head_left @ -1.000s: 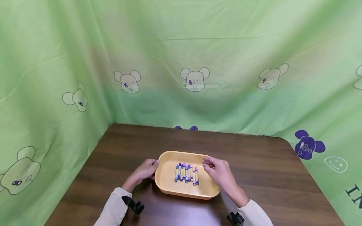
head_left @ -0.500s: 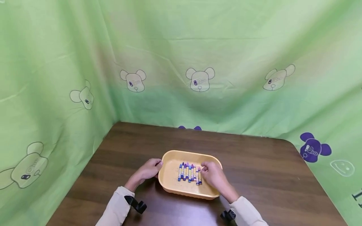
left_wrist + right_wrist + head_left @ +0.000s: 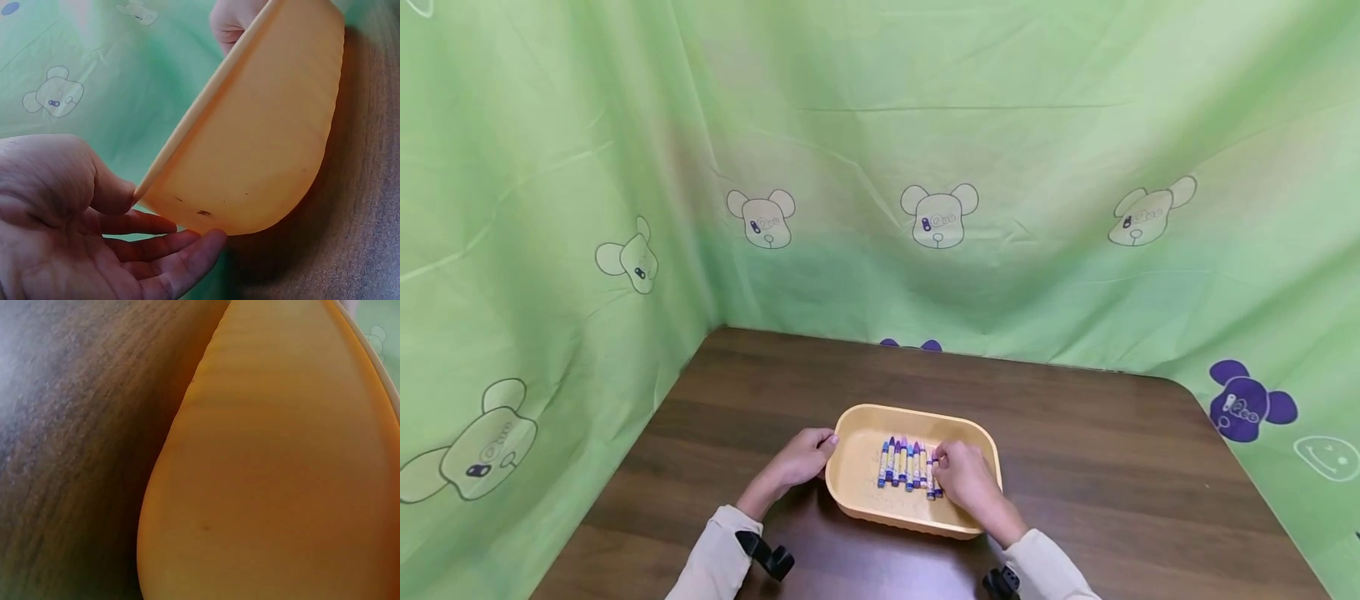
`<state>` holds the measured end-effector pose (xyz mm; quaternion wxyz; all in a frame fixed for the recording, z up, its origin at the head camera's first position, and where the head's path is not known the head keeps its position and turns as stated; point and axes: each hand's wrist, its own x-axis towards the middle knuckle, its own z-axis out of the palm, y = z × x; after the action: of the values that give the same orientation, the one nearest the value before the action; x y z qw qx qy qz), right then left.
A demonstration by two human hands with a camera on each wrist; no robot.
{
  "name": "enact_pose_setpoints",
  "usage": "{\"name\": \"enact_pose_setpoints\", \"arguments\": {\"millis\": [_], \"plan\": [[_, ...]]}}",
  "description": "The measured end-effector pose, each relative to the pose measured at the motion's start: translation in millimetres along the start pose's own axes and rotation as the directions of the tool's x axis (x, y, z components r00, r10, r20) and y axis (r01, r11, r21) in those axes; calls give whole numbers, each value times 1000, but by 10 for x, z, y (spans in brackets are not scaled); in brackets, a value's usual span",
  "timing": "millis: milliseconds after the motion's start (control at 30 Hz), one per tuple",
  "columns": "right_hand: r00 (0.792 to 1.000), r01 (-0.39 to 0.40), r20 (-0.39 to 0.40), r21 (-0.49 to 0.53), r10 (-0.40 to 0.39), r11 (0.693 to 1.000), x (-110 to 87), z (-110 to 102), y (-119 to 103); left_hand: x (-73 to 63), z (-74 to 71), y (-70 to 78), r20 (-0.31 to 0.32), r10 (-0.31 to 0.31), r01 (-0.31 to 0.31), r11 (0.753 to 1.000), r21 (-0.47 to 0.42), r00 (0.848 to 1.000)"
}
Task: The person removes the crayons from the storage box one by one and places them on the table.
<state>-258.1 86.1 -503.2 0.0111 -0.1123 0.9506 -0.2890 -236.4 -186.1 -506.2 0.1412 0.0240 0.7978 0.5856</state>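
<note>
A yellow-orange plastic tray (image 3: 895, 518) stands on the table. Several crayons (image 3: 910, 468) with yellow wrappers and blue, purple and pink tips lie side by side inside it. My left hand (image 3: 800, 458) holds the tray's left end; in the left wrist view the thumb of that hand (image 3: 69, 212) lies at the rim and its fingers are under the outer wall. Curled over the right end of the row, my right hand (image 3: 967, 477) pinches a crayon by its upper part and partly covers it. The right wrist view shows only the tray's outer wall (image 3: 269, 456), not the hand.
The dark wooden table (image 3: 1090, 467) extends around the tray. A green curtain (image 3: 820, 283) printed with bear heads hangs along the back and sides. A black wrist camera (image 3: 765, 557) sits on the left sleeve, another (image 3: 1002, 582) on the right.
My right hand has come down and left from above the tray's right side to the crayons at the row's right end. The left hand keeps its hold on the tray.
</note>
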Motion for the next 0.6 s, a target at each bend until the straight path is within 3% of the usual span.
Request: {"name": "enact_pose_setpoints", "arguments": {"millis": [300,600], "plan": [[996,80,-29,-98,-84,992,-45,18,-31,-35,25,25,-24,1,-1,1000,14,1000],[997,81,-8,-117,-83,990,-52,26,-66,-23,22,-22,-38,19,-18,999,27,999]]}}
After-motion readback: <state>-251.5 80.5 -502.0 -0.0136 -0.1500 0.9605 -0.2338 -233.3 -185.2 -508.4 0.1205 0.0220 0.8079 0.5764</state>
